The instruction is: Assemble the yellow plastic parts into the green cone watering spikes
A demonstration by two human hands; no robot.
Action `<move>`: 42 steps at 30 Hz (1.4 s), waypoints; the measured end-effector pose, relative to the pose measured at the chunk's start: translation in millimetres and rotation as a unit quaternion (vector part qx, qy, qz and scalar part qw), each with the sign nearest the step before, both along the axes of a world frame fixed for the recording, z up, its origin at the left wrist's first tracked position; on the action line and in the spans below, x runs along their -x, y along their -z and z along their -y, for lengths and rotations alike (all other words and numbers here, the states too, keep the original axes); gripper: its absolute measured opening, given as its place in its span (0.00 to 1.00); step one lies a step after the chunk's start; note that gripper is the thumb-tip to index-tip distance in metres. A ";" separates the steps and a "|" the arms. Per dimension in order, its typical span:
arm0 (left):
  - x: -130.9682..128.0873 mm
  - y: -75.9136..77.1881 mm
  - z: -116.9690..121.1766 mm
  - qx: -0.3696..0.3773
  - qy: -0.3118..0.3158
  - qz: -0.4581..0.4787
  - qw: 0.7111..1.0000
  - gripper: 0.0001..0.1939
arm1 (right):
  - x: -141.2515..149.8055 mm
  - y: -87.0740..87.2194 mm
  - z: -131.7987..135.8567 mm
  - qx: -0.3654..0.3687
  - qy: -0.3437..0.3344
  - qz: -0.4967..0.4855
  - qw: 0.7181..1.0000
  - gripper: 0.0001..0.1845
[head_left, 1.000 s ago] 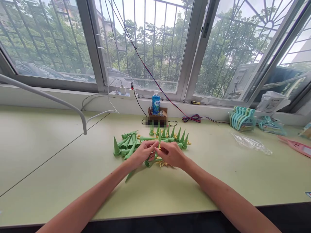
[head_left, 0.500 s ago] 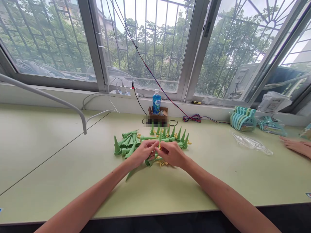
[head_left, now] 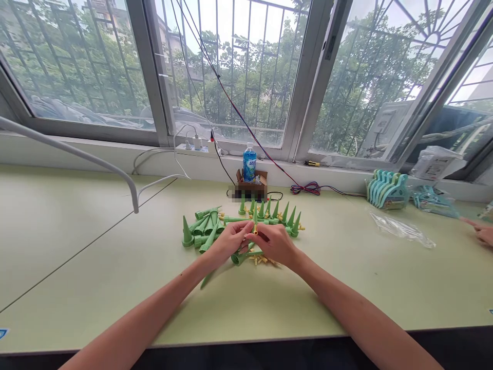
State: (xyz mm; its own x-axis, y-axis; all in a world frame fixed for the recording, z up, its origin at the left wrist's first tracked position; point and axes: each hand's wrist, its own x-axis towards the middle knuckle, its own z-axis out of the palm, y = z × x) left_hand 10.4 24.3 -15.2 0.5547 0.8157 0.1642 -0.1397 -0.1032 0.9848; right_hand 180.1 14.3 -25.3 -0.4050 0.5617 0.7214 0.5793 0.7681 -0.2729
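Between my hands, over the front of a pile, is a green plastic watering spike [head_left: 254, 214] with its tip up. My left hand [head_left: 233, 238] is closed around its lower part. My right hand [head_left: 278, 242] pinches a small yellow tube [head_left: 255, 232] against the spike; the fingers hide where the two meet. Several green spikes [head_left: 208, 224] lie heaped by my left hand, and one stands upright [head_left: 187, 234] at the left end. A row of upright spikes [head_left: 290, 216] stands behind my right hand. Loose yellow tubes [head_left: 263, 258] lie below my hands.
Behind the pile, a blue bottle [head_left: 249, 164] stands in a small cardboard box [head_left: 262, 187]. Coiled cable [head_left: 305, 188], teal hangers [head_left: 388, 190] and a clear plastic bag [head_left: 402, 229] lie to the right. Another person's hand [head_left: 481, 231] reaches in at the right edge. A white bent tube [head_left: 115, 163] overhangs the left.
My hands stay together on the spike, and the yellow tube now sits slightly higher and shows more plainly. The other person's hand has drawn back towards the right edge.
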 end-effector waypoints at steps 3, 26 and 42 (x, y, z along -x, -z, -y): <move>-0.6 0.4 0.0 -0.001 -0.006 -0.001 1.000 0.24 | -0.3 0.3 -0.5 -0.006 0.001 0.003 1.000 0.23; -1.4 -7.2 0.9 -0.096 -0.204 -0.044 0.973 0.20 | -3.1 -0.4 -2.1 0.024 0.042 -0.012 0.999 0.21; 1.8 -4.1 -1.0 -0.322 -0.275 -0.223 0.878 0.12 | -14.0 -1.8 -14.4 0.093 0.026 -0.069 0.993 0.19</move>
State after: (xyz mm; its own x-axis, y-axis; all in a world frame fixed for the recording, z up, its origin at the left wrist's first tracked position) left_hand 8.6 25.4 -11.0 0.2317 0.7985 0.5556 0.4908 -0.5890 0.6420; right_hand 194.1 28.7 -23.5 -0.2760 0.7074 0.6507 0.5637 0.6675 -0.4866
